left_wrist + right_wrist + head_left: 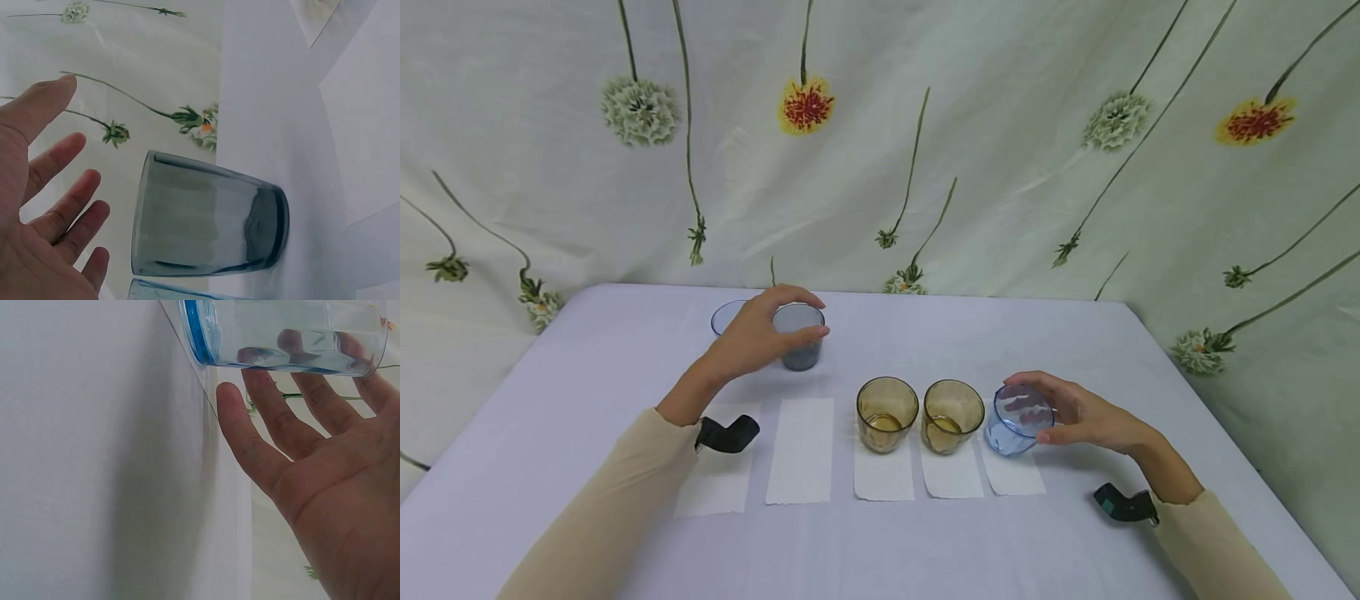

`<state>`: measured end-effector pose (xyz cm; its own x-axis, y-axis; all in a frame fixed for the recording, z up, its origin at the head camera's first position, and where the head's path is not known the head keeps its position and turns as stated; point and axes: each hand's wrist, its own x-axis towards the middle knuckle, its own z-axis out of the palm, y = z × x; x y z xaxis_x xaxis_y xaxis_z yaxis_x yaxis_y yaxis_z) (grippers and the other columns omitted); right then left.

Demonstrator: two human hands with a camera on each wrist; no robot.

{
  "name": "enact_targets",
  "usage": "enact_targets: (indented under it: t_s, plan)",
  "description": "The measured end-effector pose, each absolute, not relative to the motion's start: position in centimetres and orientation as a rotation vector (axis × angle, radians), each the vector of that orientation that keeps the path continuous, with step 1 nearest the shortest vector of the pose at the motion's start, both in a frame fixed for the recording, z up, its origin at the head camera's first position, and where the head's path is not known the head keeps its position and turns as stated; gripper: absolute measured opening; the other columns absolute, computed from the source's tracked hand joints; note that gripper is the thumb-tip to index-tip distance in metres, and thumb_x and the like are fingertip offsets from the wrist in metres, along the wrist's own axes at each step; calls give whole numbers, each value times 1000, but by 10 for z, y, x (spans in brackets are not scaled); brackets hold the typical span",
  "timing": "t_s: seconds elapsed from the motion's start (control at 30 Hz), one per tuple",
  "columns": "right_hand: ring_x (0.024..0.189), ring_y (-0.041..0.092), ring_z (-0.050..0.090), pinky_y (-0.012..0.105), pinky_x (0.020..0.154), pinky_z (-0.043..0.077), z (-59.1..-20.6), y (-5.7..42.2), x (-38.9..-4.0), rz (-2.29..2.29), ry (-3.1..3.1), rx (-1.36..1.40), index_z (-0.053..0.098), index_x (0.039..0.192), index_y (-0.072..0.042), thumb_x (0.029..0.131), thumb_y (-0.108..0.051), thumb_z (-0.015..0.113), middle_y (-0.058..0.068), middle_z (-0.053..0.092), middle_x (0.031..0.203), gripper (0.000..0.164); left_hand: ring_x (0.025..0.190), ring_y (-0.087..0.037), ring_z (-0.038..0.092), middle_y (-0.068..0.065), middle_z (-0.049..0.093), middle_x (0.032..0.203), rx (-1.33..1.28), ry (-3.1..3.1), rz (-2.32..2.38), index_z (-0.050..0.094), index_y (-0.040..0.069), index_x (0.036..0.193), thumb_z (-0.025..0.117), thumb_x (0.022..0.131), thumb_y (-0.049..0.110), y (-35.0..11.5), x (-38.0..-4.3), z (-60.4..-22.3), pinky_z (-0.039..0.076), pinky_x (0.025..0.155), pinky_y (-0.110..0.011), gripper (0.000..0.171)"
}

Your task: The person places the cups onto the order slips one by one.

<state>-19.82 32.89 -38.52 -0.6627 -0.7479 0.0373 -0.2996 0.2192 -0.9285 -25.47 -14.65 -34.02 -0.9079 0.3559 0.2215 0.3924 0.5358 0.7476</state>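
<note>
Far left: backdrop [445, 108], pale, printed with flowers on thin stems, running behind the whole table [880, 554]. Table cover white.

Left sleeve [602, 508], beige, comes in from the lower edge; black wrist unit [727, 434] at the cuff. First paper [722, 479] lies partly beneath that forearm in the head view. Beyond it, toward the table's far edge, far blue glass [721, 317], mostly hidden by the left hand [756, 337]. Hand released: fingers spread beside grey glass [802, 357], thumb crossing in front of it from above. Left wrist view shows a gap between fingertips and glass, nothing held. Grey glass upright on the table, just beside far blue glass; whether the two touch, cannot tell.

Nearer, second paper [800, 450], flat, long side running away from the person.

Third paper [883, 482]: left amber glass [887, 414] upright on its far end. Fourth paper [953, 482]: right amber glass [953, 414], same placing, close beside its twin.

Fifth paper [1018, 479]: near blue glass [1011, 429] upright at the far end. Right hand [1086, 415] grasps it lightly, fingers round the far side and seen through the wall, thumb at the near right. Little finger sits below the others, near the base.

Far right: second wrist unit [1125, 502], right sleeve [1217, 546], also beige.
</note>
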Motion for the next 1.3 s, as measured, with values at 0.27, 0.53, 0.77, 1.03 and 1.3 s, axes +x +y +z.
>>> enact_targets:
  t_s: [0.27, 0.53, 0.77, 1.03, 1.3]
  plan:
    - [137, 26, 47, 28, 109, 45, -386, 329, -198, -1444, 2059, -973, 32, 150, -1, 91, 8, 62, 12, 43, 149, 68, 141, -28, 40, -5, 54, 143, -580, -2750, -1320, 64, 16, 127, 75, 90, 39, -157, -259, -343, 30, 115, -57, 45]
    - [136, 22, 47, 27, 108, 45, -386, 330, -198, -1427, 2103, -950, 35, 150, -5, 90, 7, 62, 10, 44, 149, 67, 144, -31, 36, -8, 51, 147, -554, -2792, -1317, 63, 14, 131, 73, 91, 39, -158, -258, -342, 28, 116, -59, 48]
    - [136, 25, 47, 28, 108, 45, -385, 330, -198, -1423, 2105, -958, 35, 150, -4, 91, 5, 63, 12, 45, 149, 66, 144, -32, 36, -10, 51, 147, -565, -2832, -1272, 62, 13, 132, 73, 91, 39, -158, -262, -342, 29, 115, -59, 49]
    - [136, 25, 47, 29, 108, 45, -384, 329, -198, -1435, 2090, -972, 34, 150, -2, 90, 6, 63, 11, 45, 148, 67, 144, -34, 36, -12, 48, 150, -577, -2904, -1217, 58, 13, 137, 76, 89, 38, -157, -264, -341, 32, 113, -60, 57]
    - [136, 27, 48, 30, 109, 45, -385, 329, -198, -1456, 2043, -991, 32, 150, 0, 90, 9, 63, 13, 44, 149, 68, 142, -36, 38, -14, 47, 151, -603, -2899, -1224, 55, 12, 140, 78, 88, 33, -157, -262, -341, 34, 112, -60, 61]
